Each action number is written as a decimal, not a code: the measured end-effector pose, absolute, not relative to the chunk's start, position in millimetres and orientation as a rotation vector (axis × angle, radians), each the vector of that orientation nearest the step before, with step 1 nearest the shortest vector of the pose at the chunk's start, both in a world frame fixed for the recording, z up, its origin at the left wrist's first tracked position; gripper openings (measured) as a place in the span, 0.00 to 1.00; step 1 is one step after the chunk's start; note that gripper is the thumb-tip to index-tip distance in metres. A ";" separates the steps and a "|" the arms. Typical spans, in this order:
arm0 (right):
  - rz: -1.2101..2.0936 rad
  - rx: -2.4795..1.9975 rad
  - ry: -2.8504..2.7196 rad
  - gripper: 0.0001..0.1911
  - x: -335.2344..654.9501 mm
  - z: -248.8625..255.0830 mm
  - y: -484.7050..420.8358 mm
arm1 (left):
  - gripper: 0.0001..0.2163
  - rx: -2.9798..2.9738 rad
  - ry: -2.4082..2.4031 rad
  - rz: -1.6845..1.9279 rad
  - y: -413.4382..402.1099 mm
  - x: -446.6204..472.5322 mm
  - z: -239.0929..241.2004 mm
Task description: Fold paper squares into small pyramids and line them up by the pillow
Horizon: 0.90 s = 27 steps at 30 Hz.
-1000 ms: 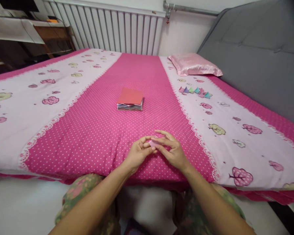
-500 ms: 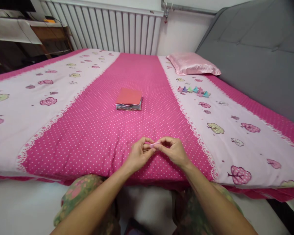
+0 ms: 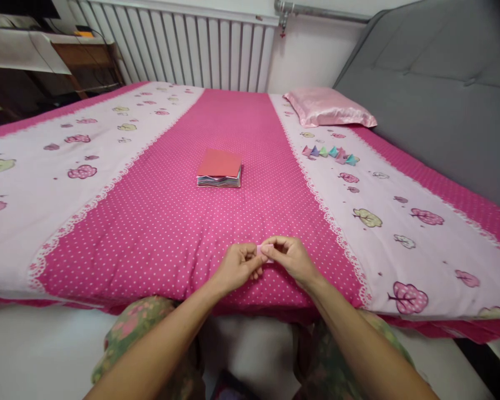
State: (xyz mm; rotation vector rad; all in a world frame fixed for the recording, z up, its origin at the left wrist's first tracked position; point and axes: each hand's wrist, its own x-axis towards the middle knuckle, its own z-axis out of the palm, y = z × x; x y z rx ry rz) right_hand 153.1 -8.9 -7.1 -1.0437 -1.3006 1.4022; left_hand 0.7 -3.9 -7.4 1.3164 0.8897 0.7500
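Observation:
Between my two hands is a small folded piece of pink paper (image 3: 270,247), partly covered by the fingers. My left hand (image 3: 240,265) pinches its left side, with thumb and fingers closed. On the other side my right hand (image 3: 289,255) grips it, the thumb pressed over its face. Both hands are just above the near edge of the pink dotted bedspread (image 3: 162,222). Beyond them lies a stack of square paper (image 3: 219,165) with a red-orange sheet on top. Several small folded paper pieces (image 3: 332,153) in pink, purple, green and blue sit in a row to the right.
A shiny pink pillow (image 3: 327,107) rests at the far right, beside the grey padded headboard (image 3: 433,94). Behind the bed stands a white radiator (image 3: 191,50). A desk (image 3: 83,61) with a monitor is at the far left. My knees are below the bed's near edge.
The pink paper has turned so that more of its flat face shows. My left hand has dropped slightly and its fingers have curled in more.

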 end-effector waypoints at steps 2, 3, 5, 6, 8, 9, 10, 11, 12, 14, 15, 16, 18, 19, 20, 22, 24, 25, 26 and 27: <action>1.378 -1.049 -1.335 0.10 153.6 -9.1 -8.9 | 0.16 1.327 0.900 0.732 -3.4 0.1 -8.7; 1.359 -1.052 -1.343 0.10 153.7 -10.0 -9.1 | 0.16 1.336 0.903 0.731 -3.5 -0.1 -9.2; 1.319 -1.046 -1.359 0.08 153.6 -11.0 -10.0 | 0.17 1.357 0.910 0.735 -4.1 -0.3 -9.6; 1.304 -1.039 -1.372 0.08 153.3 -11.0 -10.7 | 0.17 1.366 0.915 0.734 -4.7 -0.3 -9.4; 1.274 -1.025 -1.404 0.07 152.2 -10.4 -12.0 | 0.18 1.378 0.931 0.728 -6.3 0.1 -8.5; 1.256 -1.024 -1.417 0.06 151.5 -9.8 -12.7 | 0.18 1.381 0.939 0.723 -7.1 0.5 -7.9; 1.235 -1.024 -1.427 0.06 150.5 -9.3 -13.2 | 0.19 1.381 0.945 0.721 -7.8 1.0 -7.3; 1.218 -1.026 -1.433 0.06 149.5 -8.9 -13.6 | 0.19 1.378 0.948 0.721 -8.2 1.5 -6.8; 1.207 -1.028 -1.432 0.06 148.5 -8.7 -13.7 | 0.19 1.373 0.948 0.722 -8.5 2.0 -6.5; 1.205 -1.038 -1.411 0.06 147.0 -8.9 -13.2 | 0.20 1.354 0.942 0.732 -7.9 2.8 -6.7; 1.212 -1.047 -1.391 0.06 146.8 -9.3 -12.5 | 0.19 1.339 0.939 0.739 -7.2 2.9 -7.1; 1.224 -1.057 -1.371 0.07 147.0 -9.8 -11.6 | 0.19 1.320 0.937 0.746 -6.3 2.9 -7.6; 1.243 -1.088 -1.333 0.08 149.0 -10.8 -9.5 | 0.18 1.283 0.932 0.760 -4.2 2.5 -8.7; 1.246 -1.105 -1.317 0.09 150.5 -11.1 -8.4 | 0.18 1.268 0.930 0.764 -3.3 2.2 -9.1; 1.244 -1.121 -1.304 0.09 152.0 -11.2 -7.4 | 0.18 1.256 0.927 0.769 -2.5 1.9 -9.4; 1.230 -1.147 -1.282 0.10 154.7 -11.2 -6.2 | 0.18 1.244 0.916 0.781 -1.8 1.7 -9.8; 1.206 -1.168 -1.264 0.10 155.7 -11.2 -5.7 | 0.18 1.231 0.906 0.795 -1.9 2.3 -9.9; 1.197 -1.176 -1.257 0.10 155.6 -11.3 -5.6 | 0.17 1.222 0.904 0.799 -2.0 2.8 -10.0; 1.190 -1.182 -1.250 0.10 155.3 -11.6 -5.6 | 0.17 1.211 0.904 0.799 -2.2 3.4 -10.1; 1.190 -1.184 -1.241 0.10 154.8 -11.9 -5.5 | 0.17 1.200 0.904 0.797 -2.2 4.1 -10.2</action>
